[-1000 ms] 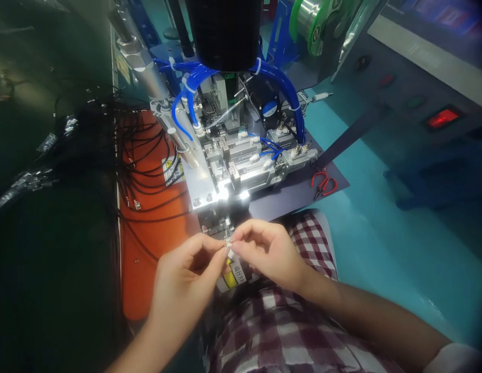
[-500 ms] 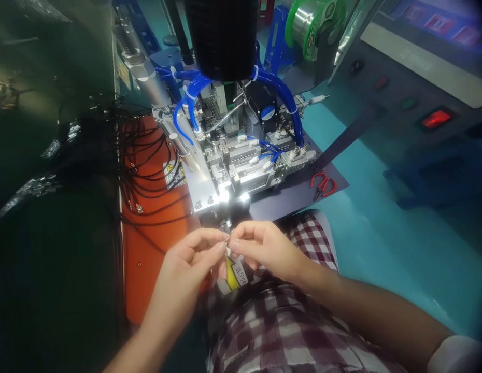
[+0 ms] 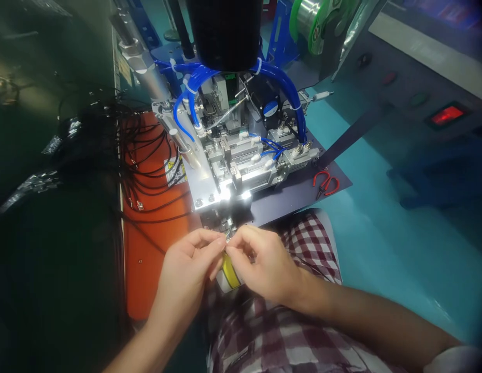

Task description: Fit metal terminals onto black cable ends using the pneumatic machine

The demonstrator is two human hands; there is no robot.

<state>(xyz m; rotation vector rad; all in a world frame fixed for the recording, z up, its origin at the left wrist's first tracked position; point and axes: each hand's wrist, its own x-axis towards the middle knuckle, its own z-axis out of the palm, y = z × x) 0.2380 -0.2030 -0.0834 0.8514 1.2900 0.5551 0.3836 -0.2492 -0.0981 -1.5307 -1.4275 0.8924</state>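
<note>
A tiny, mostly hidden piece (image 3: 227, 240) is pinched between the closed fingertips of the left hand (image 3: 188, 259) and right hand (image 3: 266, 261), near the machine's front (image 3: 229, 204), fine handling apparently being in hand and steady, precise alignment called for.

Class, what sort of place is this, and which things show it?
Probably a factory workstation: a metal machine with blue tubes, a control box with a lit red switch, and black cables.
</note>
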